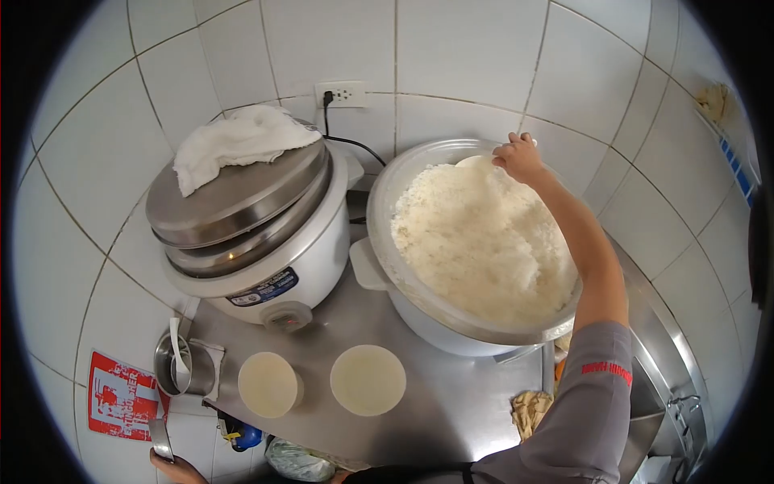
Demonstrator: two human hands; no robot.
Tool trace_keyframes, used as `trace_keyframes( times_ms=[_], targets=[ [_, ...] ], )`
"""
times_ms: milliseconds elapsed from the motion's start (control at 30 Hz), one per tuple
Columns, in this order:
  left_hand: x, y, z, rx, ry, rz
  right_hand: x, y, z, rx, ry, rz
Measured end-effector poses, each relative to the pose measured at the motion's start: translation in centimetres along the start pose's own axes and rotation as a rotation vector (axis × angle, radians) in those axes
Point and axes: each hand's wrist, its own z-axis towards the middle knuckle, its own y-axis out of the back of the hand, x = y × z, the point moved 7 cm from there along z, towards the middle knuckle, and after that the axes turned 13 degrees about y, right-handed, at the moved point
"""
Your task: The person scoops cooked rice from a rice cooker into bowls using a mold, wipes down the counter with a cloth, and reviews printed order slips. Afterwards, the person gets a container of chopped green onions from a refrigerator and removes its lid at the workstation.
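At the far rim of the open rice cooker (377,189), my right hand (518,155) is closed around the handle of a white rice paddle (474,162). The paddle's blade rests against the cooked white rice (484,234), which fills the pot and lies heaped and uneven. My left hand (176,469) is low at the left, partly cut off, closed on a flat metal utensil (160,440) whose full shape I cannot make out. Two pale round containers (268,385) stand on the steel counter (451,395) in front of the cookers.
A second rice cooker (314,242) stands at the left, its metal lid topped by a white cloth (242,141). A metal pot (189,371) with a white spoon hangs near the counter's left edge. Right are a crumpled cloth (530,411) and a sink (645,387).
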Motion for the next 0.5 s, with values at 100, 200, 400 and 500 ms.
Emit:
trace_keyframes(
  times_ms=[100, 200, 400, 500],
  targets=[
    [0.6, -1.2, -0.8, -0.018, -0.004, -0.039, 1.0, 0.6, -2.3, 0.019, 0.106, 0.064],
    [-0.6, -1.3, -1.4, -0.038, -0.034, -0.032, 3.0, 2.4, -3.1, 0.090, 0.206, 0.147],
    [-2.3, -0.1, -2.2, 0.033, -0.044, -0.076, -5.9, 1.2, -5.3, 0.025, -0.038, -0.339],
    [-1.6, 0.9, -2.2, 0.024, -0.080, -0.035, -6.9, 0.5, -8.2, 0.217, -0.047, -0.296]
  ],
)
